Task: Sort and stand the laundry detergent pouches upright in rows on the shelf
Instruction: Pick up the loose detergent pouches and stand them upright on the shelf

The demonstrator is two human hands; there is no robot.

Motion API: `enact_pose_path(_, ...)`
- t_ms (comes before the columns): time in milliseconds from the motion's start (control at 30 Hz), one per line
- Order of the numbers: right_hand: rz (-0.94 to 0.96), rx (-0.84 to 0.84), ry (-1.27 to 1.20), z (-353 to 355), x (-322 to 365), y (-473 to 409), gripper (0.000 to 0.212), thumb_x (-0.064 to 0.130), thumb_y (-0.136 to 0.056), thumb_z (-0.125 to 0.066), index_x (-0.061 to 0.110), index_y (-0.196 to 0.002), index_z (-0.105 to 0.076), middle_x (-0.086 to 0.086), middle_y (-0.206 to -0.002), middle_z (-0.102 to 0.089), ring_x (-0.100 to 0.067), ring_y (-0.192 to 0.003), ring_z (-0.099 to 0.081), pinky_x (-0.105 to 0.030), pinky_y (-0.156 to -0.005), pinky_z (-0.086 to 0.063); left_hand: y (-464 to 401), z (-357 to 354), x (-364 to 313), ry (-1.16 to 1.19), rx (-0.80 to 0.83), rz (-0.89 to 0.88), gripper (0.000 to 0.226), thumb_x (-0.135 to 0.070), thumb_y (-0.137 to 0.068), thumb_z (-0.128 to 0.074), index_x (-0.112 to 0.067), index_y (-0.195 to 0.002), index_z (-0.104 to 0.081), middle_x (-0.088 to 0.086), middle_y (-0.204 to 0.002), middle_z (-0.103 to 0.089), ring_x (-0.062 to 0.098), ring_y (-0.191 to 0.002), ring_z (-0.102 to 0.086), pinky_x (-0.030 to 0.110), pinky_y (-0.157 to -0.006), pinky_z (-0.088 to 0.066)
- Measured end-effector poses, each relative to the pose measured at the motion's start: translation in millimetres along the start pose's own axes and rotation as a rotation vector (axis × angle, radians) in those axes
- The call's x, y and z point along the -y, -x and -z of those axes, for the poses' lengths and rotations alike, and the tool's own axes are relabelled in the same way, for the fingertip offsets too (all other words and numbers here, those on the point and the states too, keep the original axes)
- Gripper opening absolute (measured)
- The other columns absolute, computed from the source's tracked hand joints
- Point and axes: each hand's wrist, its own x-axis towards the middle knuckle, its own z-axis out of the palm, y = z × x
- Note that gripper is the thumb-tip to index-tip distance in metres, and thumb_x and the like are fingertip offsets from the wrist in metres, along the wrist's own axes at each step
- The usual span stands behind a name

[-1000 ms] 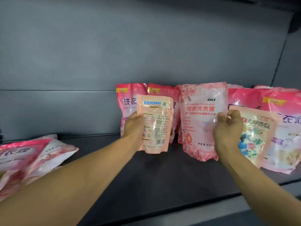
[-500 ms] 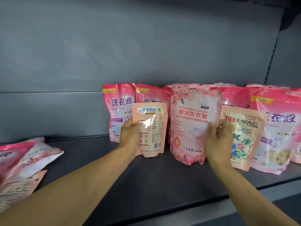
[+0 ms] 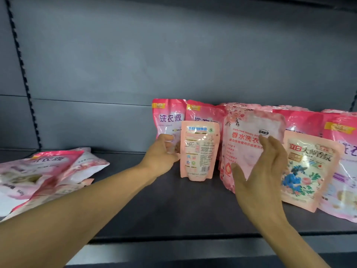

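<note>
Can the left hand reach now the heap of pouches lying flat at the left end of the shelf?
Probably yes. The left hand is beside the small back-facing pouch, seemingly holding nothing, and the bare shelf lies between it and the flat-lying pouches. Nothing stands in that stretch.

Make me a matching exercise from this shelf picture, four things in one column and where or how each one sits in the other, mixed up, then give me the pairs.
Things:
1. small pink pouch
2. floral pouch with blue flowers
3. pile of pouches
4. right hand

Places or states:
A. lying flat at the shelf's left end
B. fingers spread, in front of the big pale pink pouch
C. upright, back label facing out, beside the left hand
D. standing just right of the big pale pink pouch

Pairs: 1-C, 2-D, 3-A, 4-B
</note>
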Motion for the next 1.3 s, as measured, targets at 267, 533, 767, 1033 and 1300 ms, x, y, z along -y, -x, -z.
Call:
enact_pose_path(267,0.202,0.403,-0.147,-45,81,21,0.046,0.017,-0.086,-0.061,0.02,-0.129,-0.043,0.008,-0.14,-0.025,-0.007,-0.132,-0.027,-0.013,-0.1,-0.02,37,108,13,-0.408,0.009,-0.094,0.024,-0.014,-0.085,-0.067,-0.023,-0.106,-0.058,-0.011,-0.115,-0.06,0.006,-0.115,-0.054,0.017,-0.092,-0.038)
enact_pose_path(533,-0.185,0.824,-0.389,-134,159,32,0.04,0.028,-0.09,-0.06,0.022,-0.128,-0.048,0.005,-0.13,-0.049,-0.008,-0.118,-0.048,-0.026,-0.099,-0.039,38,243,57,-0.693,-0.106,0.037,0.033,-0.013,-0.088,-0.06,-0.014,-0.12,-0.053,0.002,-0.122,-0.057,0.019,-0.107,-0.056,0.027,-0.091,-0.045)
enact_pose_path(767,-0.698,0.89,-0.572,-224,195,30,0.016,0.02,-0.09,-0.06,0.004,-0.091,-0.059,-0.016,-0.111,-0.064,-0.031,-0.113,-0.058,-0.04,-0.101,-0.046,13,317,113,-0.904,-0.001,0.277,0.027,-0.022,-0.091,-0.054,-0.011,-0.115,-0.054,0.007,-0.113,-0.059,0.023,-0.096,-0.056,0.029,-0.077,-0.042)
enact_pose_path(1033,-0.943,0.685,-0.661,-275,210,12,0.015,0.014,-0.093,-0.057,0.001,-0.097,-0.051,-0.013,-0.081,-0.061,-0.022,-0.068,-0.061,-0.034,-0.061,-0.054,-21,350,146,-0.898,0.092,0.378,0.031,-0.034,-0.092,-0.057,-0.006,-0.08,-0.059,0.008,-0.081,-0.057,0.022,-0.075,-0.054,0.029,-0.065,-0.04)
enact_pose_path(1300,-0.942,0.656,-0.57,-277,193,-1,0.028,-0.017,-0.077,-0.059,-0.013,-0.105,-0.061,-0.013,-0.071,-0.058,-0.02,-0.058,-0.055,-0.019,-0.036,-0.042,-44,329,154,-0.773,-0.023,0.44,0.024,-0.021,-0.082,-0.072,-0.005,-0.099,-0.063,0.008,-0.095,-0.063,0.022,-0.084,-0.058,0.029,-0.075,-0.047)
